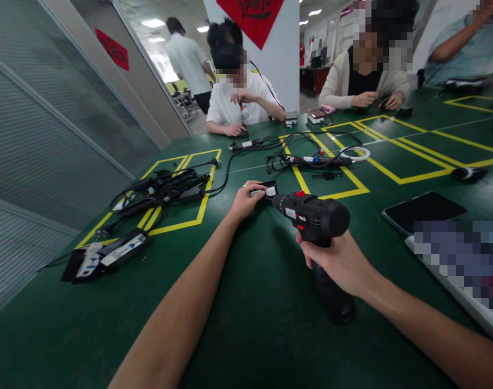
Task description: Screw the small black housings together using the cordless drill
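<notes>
A black cordless drill (311,216) with red buttons lies across the middle of the view, its handle wrapped by my right hand (343,262). The drill's chuck points left and away, toward a small black part with a white label (271,190) on the green table. My left hand (247,200) presses its closed fingers on that part and steadies it. The drill's tip is at the near edge of the part; whether it touches is hard to make out.
Black cables and adapters (161,189) lie in a heap at left, with a labelled black box (125,249) in front. A corded screwdriver (319,160) lies beyond my hands. A phone (424,210) is at right. Two people sit across the green table (246,302), handling small items.
</notes>
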The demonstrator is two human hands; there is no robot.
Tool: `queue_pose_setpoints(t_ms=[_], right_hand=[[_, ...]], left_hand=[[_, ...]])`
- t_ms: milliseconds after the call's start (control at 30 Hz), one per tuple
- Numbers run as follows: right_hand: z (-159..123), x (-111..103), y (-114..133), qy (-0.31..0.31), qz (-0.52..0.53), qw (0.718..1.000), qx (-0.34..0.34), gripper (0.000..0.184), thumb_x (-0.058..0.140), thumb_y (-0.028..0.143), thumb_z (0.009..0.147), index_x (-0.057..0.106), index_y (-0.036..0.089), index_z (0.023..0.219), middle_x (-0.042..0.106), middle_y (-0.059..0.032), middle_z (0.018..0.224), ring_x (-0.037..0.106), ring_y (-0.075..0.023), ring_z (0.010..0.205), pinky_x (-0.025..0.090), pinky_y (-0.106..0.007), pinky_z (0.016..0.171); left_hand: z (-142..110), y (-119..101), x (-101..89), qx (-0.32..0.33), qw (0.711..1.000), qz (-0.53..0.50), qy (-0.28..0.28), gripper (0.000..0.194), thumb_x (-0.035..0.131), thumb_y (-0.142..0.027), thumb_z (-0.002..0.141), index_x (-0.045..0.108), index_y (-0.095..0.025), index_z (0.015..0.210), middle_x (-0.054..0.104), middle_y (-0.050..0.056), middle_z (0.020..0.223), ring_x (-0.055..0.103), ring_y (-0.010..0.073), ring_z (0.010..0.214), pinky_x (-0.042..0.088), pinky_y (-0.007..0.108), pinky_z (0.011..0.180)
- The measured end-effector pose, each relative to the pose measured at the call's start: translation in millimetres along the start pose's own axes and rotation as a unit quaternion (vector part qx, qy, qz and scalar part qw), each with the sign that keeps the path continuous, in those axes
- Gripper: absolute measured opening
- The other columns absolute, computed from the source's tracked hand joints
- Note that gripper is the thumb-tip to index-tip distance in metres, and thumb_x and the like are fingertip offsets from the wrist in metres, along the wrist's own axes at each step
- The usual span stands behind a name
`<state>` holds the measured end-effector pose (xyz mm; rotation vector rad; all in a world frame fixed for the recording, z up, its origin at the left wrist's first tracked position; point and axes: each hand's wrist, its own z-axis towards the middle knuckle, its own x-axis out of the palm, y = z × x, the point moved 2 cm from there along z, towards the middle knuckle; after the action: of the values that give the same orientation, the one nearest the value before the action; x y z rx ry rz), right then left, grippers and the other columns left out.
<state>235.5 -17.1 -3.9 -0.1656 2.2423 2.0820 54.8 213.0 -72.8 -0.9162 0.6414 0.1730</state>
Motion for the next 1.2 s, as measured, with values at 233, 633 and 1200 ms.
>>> queue_pose_setpoints(t_ms=[233, 633, 1200], right_hand=[[-0.6, -0.1, 0.6, 0.001, -0.016, 1.0, 0.002, 0.01, 0.056, 0.015, 0.074, 0.057, 0.019, 0.083, 0.056, 0.0022, 0.063, 0.054, -0.0128, 0.055, 0.043, -0.028, 0.054], [-0.2, -0.5, 0.4, 0.001, -0.004, 1.0, 0.01, 0.011, 0.057, 0.015, 0.074, 0.056, 0.019, 0.084, 0.057, 0.0014, 0.068, 0.055, -0.0131, 0.057, 0.045, -0.029, 0.055], [1.3, -0.2, -2.9, 0.007, -0.002, 1.0, 0.003, 0.011, 0.055, 0.014, 0.074, 0.058, 0.018, 0.084, 0.057, 0.0015, 0.067, 0.054, -0.0122, 0.055, 0.044, -0.028, 0.055]], left_hand=[[0.0, -1.7, -0.6, 0.009, 1.0, -0.008, -0.002, 0.022, 0.056, -0.032, 0.081, 0.069, -0.018, 0.093, 0.062, 0.008, 0.11, 0.055, 0.0214, 0.111, 0.04, 0.038, 0.101], [0.0, -3.6, -0.4, -0.002, 1.0, -0.006, -0.004, 0.021, 0.057, -0.031, 0.081, 0.07, -0.019, 0.092, 0.062, 0.008, 0.109, 0.056, 0.0218, 0.109, 0.041, 0.039, 0.101], [-0.8, -2.1, -0.9, 0.002, 1.0, -0.004, 0.001, 0.023, 0.057, -0.031, 0.081, 0.069, -0.018, 0.095, 0.061, 0.008, 0.111, 0.055, 0.0213, 0.111, 0.04, 0.038, 0.101]])
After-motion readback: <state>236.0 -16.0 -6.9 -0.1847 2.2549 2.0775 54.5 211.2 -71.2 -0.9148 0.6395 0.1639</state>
